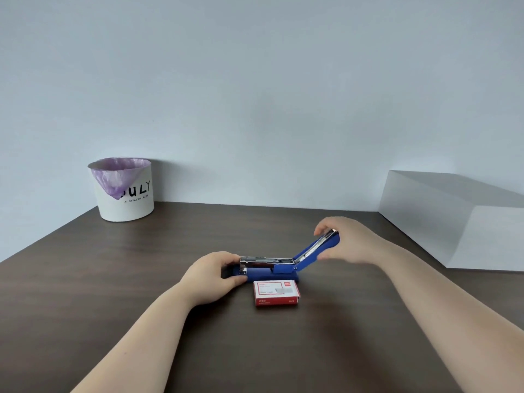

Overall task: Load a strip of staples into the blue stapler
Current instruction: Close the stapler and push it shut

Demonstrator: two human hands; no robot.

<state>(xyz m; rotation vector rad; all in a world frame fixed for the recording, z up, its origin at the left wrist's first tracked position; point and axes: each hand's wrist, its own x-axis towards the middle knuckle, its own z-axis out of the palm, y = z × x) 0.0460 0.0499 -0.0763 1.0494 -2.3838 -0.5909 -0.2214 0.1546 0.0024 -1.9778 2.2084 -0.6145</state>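
Dark table (113, 279) | left hand (211, 275) grips stapler (266, 272) | right hand (344, 241) lifts lid (317, 248)

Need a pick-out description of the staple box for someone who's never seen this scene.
Start at the dark wooden table and find the opened blue stapler held between the left hand and right hand. The staple box lies flat just in front of it, on the person's side. It is the only red and white thing there.
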